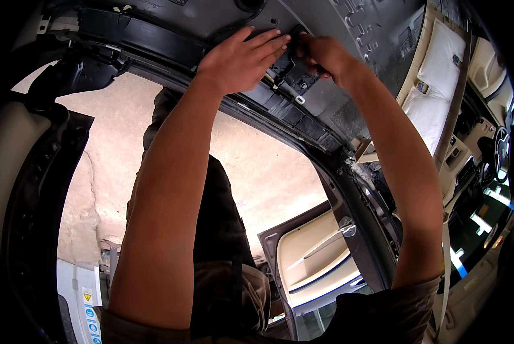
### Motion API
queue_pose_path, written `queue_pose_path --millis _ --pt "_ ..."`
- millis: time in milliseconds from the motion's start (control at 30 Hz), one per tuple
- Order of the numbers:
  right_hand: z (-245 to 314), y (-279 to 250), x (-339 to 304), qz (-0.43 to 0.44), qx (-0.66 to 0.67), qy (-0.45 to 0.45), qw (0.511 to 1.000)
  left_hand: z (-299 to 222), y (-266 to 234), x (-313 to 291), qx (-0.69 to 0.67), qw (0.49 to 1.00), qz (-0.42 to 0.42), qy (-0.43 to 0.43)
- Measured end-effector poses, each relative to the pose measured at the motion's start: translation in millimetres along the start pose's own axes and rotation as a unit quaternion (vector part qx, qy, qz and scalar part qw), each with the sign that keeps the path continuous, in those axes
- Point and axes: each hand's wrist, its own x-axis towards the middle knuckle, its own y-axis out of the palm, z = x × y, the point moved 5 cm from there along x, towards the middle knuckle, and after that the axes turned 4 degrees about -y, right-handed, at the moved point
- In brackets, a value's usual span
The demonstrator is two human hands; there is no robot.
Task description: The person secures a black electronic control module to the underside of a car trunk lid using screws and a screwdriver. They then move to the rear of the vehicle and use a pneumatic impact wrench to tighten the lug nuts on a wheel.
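Note:
My left hand (240, 64) rests low over the black floor of a stripped car interior (326, 20), close to the door opening. Its fingers are stretched out toward my right hand, palm down, with nothing visible in them. Just to its right, my right hand (328, 57) has curled fingers closed at a small dark piece (295, 33); the fingers hide most of it, and I cannot make out its kind. Below both hands lies a black bracket plate (304, 85) with a bolt in it, beside a pale oval ring (299, 100).
A dark door sill (274, 129) runs beneath my forearms, above concrete ground (268, 178). An open car door with beige trim (314, 252) stands at lower right. White-covered padding (440, 69) and a steering wheel (501, 150) lie at right. A labelled pale cabinet (76, 281) is at lower left.

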Motion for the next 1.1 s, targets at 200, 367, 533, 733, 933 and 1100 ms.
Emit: queue_pose_path --millis 200,367,533,733,933,1100 --pt "42 -7 -34 -0.182 -0.483 -0.297 0.804 0 0 -2 0.004 1.000 -0.013 -0.006" --pt "34 -4 -22 -0.195 -0.541 -0.414 0.706 0 1 -1 0.019 1.000 0.005 -0.004" --pt "14 -9 -2 -0.061 -0.187 -0.116 0.974 -2 0 1 0.069 0.997 0.039 0.005" --pt "1 -5 0 0.001 0.000 -0.033 0.999 0 -2 -1 0.002 1.000 -0.014 -0.004" --pt "42 -3 -38 -0.216 -0.464 -0.297 0.806 -1 -3 -2 0.052 0.998 0.022 0.001" --pt "41 -2 -22 -0.173 -0.509 -0.295 0.790 1 -1 -2 0.013 1.000 -0.021 -0.005"
